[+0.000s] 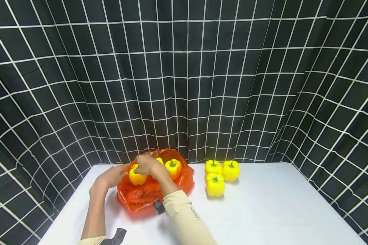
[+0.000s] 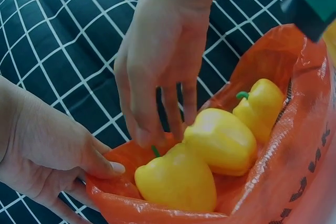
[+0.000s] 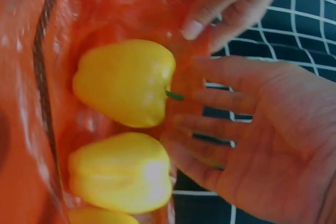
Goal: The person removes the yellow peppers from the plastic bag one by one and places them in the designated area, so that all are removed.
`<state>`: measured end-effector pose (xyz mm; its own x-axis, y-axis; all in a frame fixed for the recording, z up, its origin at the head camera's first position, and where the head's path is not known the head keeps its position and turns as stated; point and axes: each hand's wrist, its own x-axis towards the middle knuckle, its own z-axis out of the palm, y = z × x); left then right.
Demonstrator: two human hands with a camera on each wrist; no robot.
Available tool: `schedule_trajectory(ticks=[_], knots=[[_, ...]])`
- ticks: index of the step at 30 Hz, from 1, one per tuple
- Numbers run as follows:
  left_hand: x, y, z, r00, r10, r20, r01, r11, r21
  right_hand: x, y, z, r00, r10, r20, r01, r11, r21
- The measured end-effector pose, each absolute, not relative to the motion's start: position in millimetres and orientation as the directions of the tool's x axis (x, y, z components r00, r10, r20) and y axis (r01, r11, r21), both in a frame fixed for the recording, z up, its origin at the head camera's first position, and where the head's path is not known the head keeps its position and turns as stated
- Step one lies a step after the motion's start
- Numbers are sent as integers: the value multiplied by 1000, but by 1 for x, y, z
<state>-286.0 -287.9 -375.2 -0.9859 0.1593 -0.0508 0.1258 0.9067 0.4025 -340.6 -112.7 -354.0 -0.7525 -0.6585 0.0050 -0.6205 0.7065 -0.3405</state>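
Note:
A thin orange-red plastic bag [image 1: 144, 195] lies with its mouth open at the left of the table. Yellow bell peppers with green stems sit inside: one at the left [image 1: 137, 176], one at the right [image 1: 173, 168], and one in the middle [image 2: 220, 141] partly covered by my right hand in the head view. My left hand [image 1: 110, 177] pinches the bag's left rim between thumb and fingers. Over the bag's mouth, my right hand [image 1: 148, 165] has its fingers extended beside the left pepper's stem. In the right wrist view, nothing is gripped in its palm.
Three more yellow bell peppers [image 1: 215, 185] stand grouped on the white table [image 1: 263, 204], right of the bag. A black curtain with a white grid [image 1: 187, 85] encloses the back and sides. Dark wrist devices [image 1: 159, 207] are worn on both arms.

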Motion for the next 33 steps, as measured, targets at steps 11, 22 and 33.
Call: schedule_trajectory(ticks=[11, 22, 33], knots=[[-286, -288, -377, -984, 144, -101, 88, 902, 423, -327, -131, -374, -869, -490, -60, -477, 865, -156], [-285, -288, -376, -986, 126, -106, 67, 897, 437, -328, -129, -383, -857, -515, 7, -512, 851, -121], [-286, -285, -379, -984, 138, -110, 78, 899, 431, -313, -105, -358, -879, -472, 67, -474, 850, -232]])
